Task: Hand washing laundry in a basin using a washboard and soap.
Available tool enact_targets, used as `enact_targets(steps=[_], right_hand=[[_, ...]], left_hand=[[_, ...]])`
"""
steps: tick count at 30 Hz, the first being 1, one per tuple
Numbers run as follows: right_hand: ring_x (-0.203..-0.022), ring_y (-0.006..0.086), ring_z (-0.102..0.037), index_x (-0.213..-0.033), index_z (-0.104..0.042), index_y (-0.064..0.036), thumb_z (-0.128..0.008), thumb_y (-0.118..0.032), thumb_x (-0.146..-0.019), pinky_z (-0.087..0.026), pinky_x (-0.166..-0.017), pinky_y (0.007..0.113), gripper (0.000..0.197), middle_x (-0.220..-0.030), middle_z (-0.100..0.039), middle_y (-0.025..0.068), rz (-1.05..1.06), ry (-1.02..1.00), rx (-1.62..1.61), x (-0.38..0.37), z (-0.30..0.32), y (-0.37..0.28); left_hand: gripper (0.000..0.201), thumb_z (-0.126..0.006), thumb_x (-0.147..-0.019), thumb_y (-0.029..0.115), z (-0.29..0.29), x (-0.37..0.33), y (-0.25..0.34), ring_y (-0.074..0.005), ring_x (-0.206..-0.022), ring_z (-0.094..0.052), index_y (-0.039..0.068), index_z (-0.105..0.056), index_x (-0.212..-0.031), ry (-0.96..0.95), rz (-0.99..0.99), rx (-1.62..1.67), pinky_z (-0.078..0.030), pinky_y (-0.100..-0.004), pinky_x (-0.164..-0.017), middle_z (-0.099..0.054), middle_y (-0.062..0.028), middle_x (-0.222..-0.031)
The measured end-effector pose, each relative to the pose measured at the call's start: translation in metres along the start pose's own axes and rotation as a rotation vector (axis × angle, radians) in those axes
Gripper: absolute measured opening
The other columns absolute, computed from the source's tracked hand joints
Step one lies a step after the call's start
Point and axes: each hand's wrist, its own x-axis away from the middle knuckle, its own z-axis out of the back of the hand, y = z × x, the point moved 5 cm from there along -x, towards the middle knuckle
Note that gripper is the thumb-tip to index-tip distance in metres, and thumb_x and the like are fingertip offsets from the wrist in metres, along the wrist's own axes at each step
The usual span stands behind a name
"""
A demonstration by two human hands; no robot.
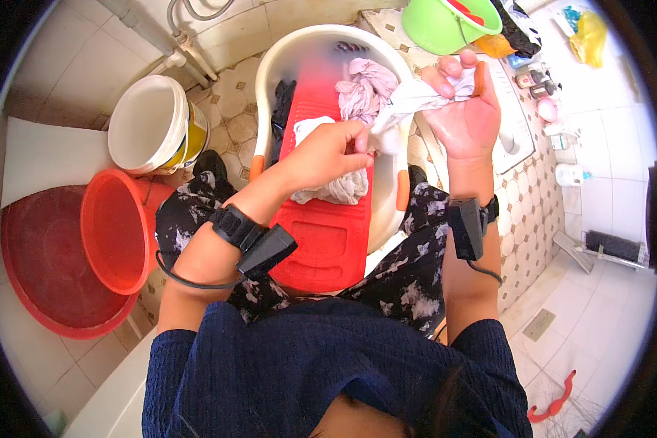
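Observation:
A wet-looking white cloth is stretched between my two hands over a white basin. My right hand, palm up at the basin's right, has its fingers curled over one end of it. At the other end, my left hand is closed with thumb and fingers pinched together. A red washboard slopes down through the basin toward me. Under my left hand, a bunched whitish cloth lies on the board. A pale pink cloth is heaped beyond it, and dark fabric sits along the basin's left side.
On the left are a white bucket, an orange-red bucket and a large red basin. A green bucket stands at the back right. Several bottles line the right wall. A red hanger-like piece lies on the floor.

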Motion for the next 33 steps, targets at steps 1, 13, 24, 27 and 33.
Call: enact_targets(steps=[1, 13, 24, 27, 33], right_hand=[[-0.076, 0.0214, -0.043, -0.104, -0.056, -0.0075, -0.038, -0.033, -0.09, -0.037, -0.075, 0.035, 0.034, -0.095, -0.05, 0.0121, -0.012, -0.034, -0.001, -0.001, -0.004, 0.0], [-0.105, 0.0411, -0.044, -0.11, -0.056, -0.0133, -0.037, -0.038, -0.089, -0.033, -0.09, 0.058, 0.037, -0.119, -0.044, 0.0251, -0.172, -0.049, -0.076, 0.0, -0.018, 0.019], [-0.116, 0.0401, -0.038, -0.124, -0.038, -0.0065, -0.033, -0.033, -0.093, -0.031, -0.095, 0.055, 0.042, -0.124, -0.041, 0.0235, -0.068, 0.209, 0.196, 0.018, 0.01, -0.023], [-0.113, 0.0325, -0.044, -0.125, -0.037, -0.0028, -0.033, -0.03, -0.093, -0.034, -0.093, 0.052, 0.042, -0.121, -0.044, 0.0187, -0.112, 0.336, 0.497, 0.026, 0.025, -0.028], [-0.102, 0.0238, -0.052, -0.119, -0.042, -0.0006, -0.038, -0.023, -0.092, -0.041, -0.089, 0.041, 0.035, -0.108, -0.053, 0.014, -0.017, 0.505, 0.633, 0.034, 0.037, -0.015]], left_hand=[[0.018, -0.064, -0.071, 0.003, 0.001, -0.003, -0.005, -0.0191, -0.082, -0.051, 0.004, -0.047, -0.073, 0.003, 0.003, 0.0, -0.04, -0.0299, -0.073, -0.053, -0.0038, -0.08], [0.028, -0.06, -0.072, 0.008, 0.022, -0.019, 0.001, -0.0296, -0.1, -0.049, 0.007, -0.058, -0.1, 0.216, -0.263, -0.212, -0.038, -0.0367, -0.087, -0.053, -0.0155, -0.106], [0.015, -0.057, -0.077, 0.01, 0.09, 0.02, -0.006, -0.0146, -0.068, -0.052, -0.001, -0.058, -0.088, 0.457, 0.043, -0.463, -0.041, -0.0267, -0.062, -0.055, -0.0077, -0.075], [0.011, -0.055, -0.082, 0.014, 0.1, 0.029, -0.012, -0.0069, -0.062, -0.047, 0.003, -0.056, -0.083, 0.356, 0.055, -0.008, -0.038, -0.0211, -0.055, -0.053, 0.0002, -0.071], [0.012, -0.051, -0.087, 0.017, 0.079, 0.059, -0.007, -0.0038, -0.061, -0.047, 0.007, -0.051, -0.092, 0.266, 0.065, 0.487, -0.039, -0.0177, -0.051, -0.053, 0.0027, -0.074]])
